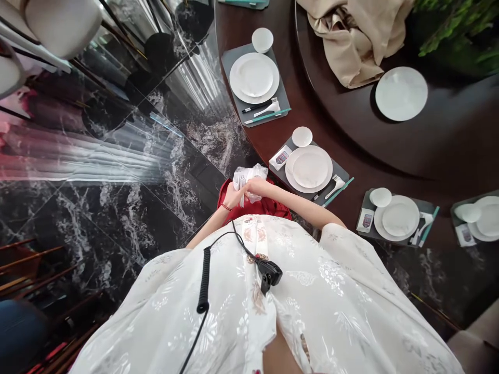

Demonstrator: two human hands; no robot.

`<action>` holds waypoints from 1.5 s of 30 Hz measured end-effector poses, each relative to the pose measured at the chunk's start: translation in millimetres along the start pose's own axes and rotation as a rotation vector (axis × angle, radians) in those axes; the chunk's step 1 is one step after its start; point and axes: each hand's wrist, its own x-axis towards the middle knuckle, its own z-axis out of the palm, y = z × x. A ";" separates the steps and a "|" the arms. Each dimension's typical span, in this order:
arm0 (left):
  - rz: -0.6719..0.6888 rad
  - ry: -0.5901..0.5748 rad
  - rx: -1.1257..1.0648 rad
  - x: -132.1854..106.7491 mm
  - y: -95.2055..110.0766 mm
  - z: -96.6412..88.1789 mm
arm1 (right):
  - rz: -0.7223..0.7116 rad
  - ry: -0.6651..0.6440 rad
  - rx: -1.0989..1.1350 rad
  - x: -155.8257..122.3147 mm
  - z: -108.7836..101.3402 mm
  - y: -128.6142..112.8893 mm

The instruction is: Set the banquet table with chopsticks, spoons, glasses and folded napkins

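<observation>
A: What's closest in?

B: The left hand [233,198], a red cord at its wrist, and the right hand [254,186] sit close together at the centre, both closed on a crumpled clear plastic bundle [250,179]. I can't tell what's inside it.

A: How would that handle?

B: It looks light, soft and likely slippery, so I'd take hold of the gathered folds. One red cloth [255,205] lies just below the hands, above the white floral robe [234,291].

A: And farther out?

B: From 12 round to 4 o'clock, the dark wooden worktop [296,117] carries four grey mats [284,88], the last cut off by the frame. Each has a stacked pair of white plates [309,169] and one small white bowl [302,136]. They look stiff and fragile, so I'd lift them by the rims.

A: Beyond those?

B: At 1 o'clock, a dark turntable [448,145] holds one beige cloth [353,41] and one more white plate [401,93]. Black marble floor [117,223] spreads out at 9 o'clock.
</observation>
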 end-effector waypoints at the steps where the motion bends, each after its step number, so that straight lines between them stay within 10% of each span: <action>1: 0.007 -0.008 -0.004 1.2 0.6 0.5 | 0.005 0.043 0.057 -3.9 -0.6 0.2; 8: 0.048 -0.042 -0.015 3.8 -0.4 12.8 | 0.088 0.715 0.999 -44.5 1.6 -9.7; 17: 0.031 -0.120 -0.050 -0.8 -8.5 16.0 | 0.160 0.792 0.948 -64.1 -7.5 -26.9; 28: -0.184 -0.224 -0.137 -19.9 -19.8 33.4 | 0.017 0.448 1.221 -90.3 -4.2 -7.6; 34: -0.092 -0.064 -0.065 -13.5 -16.0 34.8 | 0.047 0.604 1.123 -120.2 -5.9 3.0; 39: -0.218 -0.097 -0.077 -11.7 -16.0 37.6 | 0.309 0.891 1.161 -166.6 24.4 60.7; 45: -0.230 -0.082 -0.052 -10.1 -16.5 34.4 | 1.041 1.367 0.745 -242.0 121.5 138.3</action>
